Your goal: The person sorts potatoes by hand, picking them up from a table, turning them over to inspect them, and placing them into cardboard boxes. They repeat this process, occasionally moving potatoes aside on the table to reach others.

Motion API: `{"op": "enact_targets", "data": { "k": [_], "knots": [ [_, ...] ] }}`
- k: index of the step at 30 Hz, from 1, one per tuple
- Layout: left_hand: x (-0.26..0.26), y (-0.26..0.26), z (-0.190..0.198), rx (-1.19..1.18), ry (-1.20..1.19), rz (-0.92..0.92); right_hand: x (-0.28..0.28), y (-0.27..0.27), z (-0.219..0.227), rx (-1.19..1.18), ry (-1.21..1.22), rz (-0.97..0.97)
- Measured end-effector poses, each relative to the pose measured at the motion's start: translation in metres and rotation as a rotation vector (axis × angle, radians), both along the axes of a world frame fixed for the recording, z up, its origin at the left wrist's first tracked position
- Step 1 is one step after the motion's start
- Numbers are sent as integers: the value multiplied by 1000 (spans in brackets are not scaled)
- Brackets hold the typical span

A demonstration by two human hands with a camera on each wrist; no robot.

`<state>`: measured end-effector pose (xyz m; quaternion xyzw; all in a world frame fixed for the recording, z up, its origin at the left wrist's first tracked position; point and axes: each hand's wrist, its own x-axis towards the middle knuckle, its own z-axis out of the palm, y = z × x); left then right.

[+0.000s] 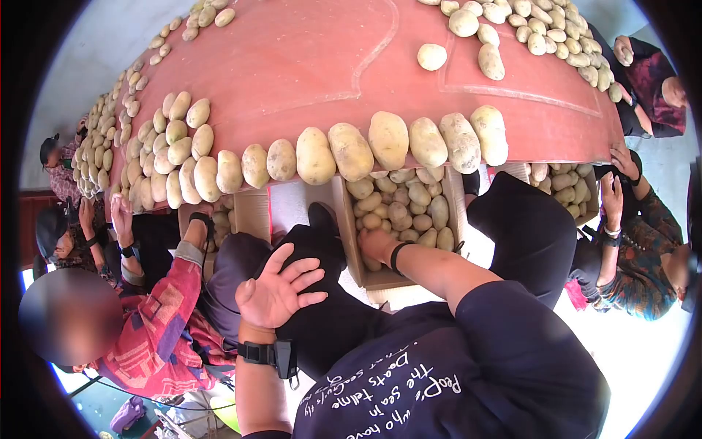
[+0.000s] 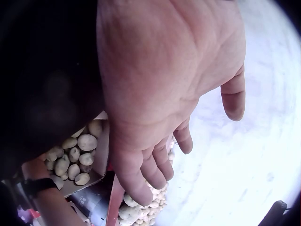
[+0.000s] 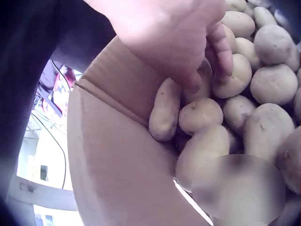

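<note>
- Head view: the right hand (image 1: pixel 376 245) reaches into a cardboard box (image 1: pixel 349 241) of potatoes (image 1: pixel 409 208) at frame center, its fingers down among them; from here it cannot be told whether they have closed on one. The left hand (image 1: pixel 276 289) lies at lower center, palm up and fingers spread, holding nothing, resting on a dark-clad knee. Across the upper frame a red counter (image 1: pixel 307 66) carries a row of potatoes (image 1: pixel 387 139) along its near edge. Other people sit at the left and right margins.
- Left wrist view: the left hand (image 2: pixel 164 89) fills the frame, fingers straight and relaxed, empty. At lower left the box (image 2: pixel 101 150) of potatoes (image 2: pixel 77 155) shows beyond it.
- Right wrist view: the right hand (image 3: pixel 178 37), at upper center, curls its fingertips (image 3: pixel 223 52) onto a potato (image 3: pixel 200 84) just inside the box's cardboard wall (image 3: pixel 117 150); a firm grip is not evident.
- Judgement: the step in hand looks like picking one potato from the box. The next move would call for closing the fingers round it and lifting it clear of the wall.
</note>
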<state>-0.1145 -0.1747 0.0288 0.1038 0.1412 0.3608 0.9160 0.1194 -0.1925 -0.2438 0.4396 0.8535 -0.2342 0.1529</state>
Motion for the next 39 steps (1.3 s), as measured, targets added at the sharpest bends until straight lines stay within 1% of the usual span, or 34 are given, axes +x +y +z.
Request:
{"op": "enact_targets", "data": {
  "k": [2,5,8,9,11,12,15,16,18,21,22,25,26,29,31,32,33,35,37,38,39],
  "knots": [
    [-1,-2,0,-3,6,1,0,7,7,38,23,30],
    [-1,-2,-2,2,12,-1,1,15,16,10,49,88],
    [-2,-2,-1,10,5,-3,15,16,28,-38,210,-71],
    [-2,-1,-2,17,-7,-3,22,15,32,-52,189,-88],
    [-1,-2,-2,27,-17,0,41,18,66,-87,141,-115],
    [-1,-2,-2,33,-12,2,53,19,70,-154,219,-279],
    [1,-1,0,41,11,5,89,26,77,-297,367,-379],
    [1,-1,0,47,19,1,98,30,87,-445,425,-452],
    [4,-1,4,49,29,2,113,41,123,-739,538,-598],
    [6,-3,7,64,50,7,128,53,167,-939,784,-700],
    [6,-4,8,71,52,8,135,58,179,-979,838,-648],
    [6,-5,7,85,63,18,148,57,212,-1131,1254,-697],
    [6,-7,7,85,68,26,145,55,218,-1279,1522,-671],
    [8,-8,8,93,64,38,120,27,253,-1496,1960,-802],
    [9,-9,9,94,63,50,121,14,217,-1440,2027,-818],
    [11,-10,10,96,64,50,123,12,215,-1487,1916,-849],
    [12,-10,11,96,69,53,130,8,214,-1439,1793,-894],
    [12,-10,12,99,82,55,145,10,231,-1458,1767,-818],
    [12,-10,13,98,89,62,171,22,258,-1333,1875,-637],
    [11,-10,12,90,90,67,187,30,267,-1181,1880,-619],
    [12,-10,13,84,91,67,205,33,291,-1044,1851,-731]
  ]
}}
